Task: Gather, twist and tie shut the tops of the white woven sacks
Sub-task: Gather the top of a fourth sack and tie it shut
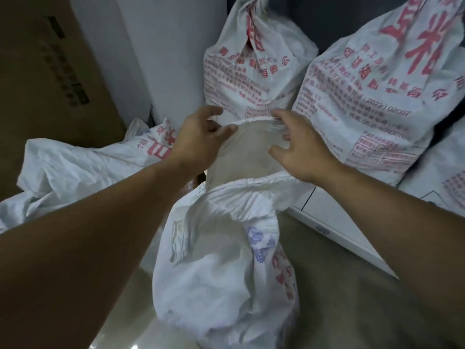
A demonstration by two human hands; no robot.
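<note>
**A:** Where is the sack that needs tying?

**B:** Nearest, at 6 o'clock. A white sack [221,268] stands slumped on the floor with its mouth wide open. Its long axis runs from 6 towards 12.

**A:** And the hands?

**B:** Both reach across the mouth to its far rim [254,120]. The left hand [198,139], at 11, pinches the rim between thumb and curled fingers. The right hand [302,149], at 1, has bent, spread fingers at the rim, but blur hides whether it holds anything. Neither hand is nearer. The loose top lies between them, so gathering likely means drawing both sides inward.

**A:** What is inside?

**B:** A filmy liner [246,152]. I cannot make out what lies beneath it.

**A:** And beyond?

**B:** A limp sack [75,167] at 9 and a box [45,71] at 10. Two full far sacks [251,71] stand at 12 and 2, and the one at 12 has its top bunched.
</note>
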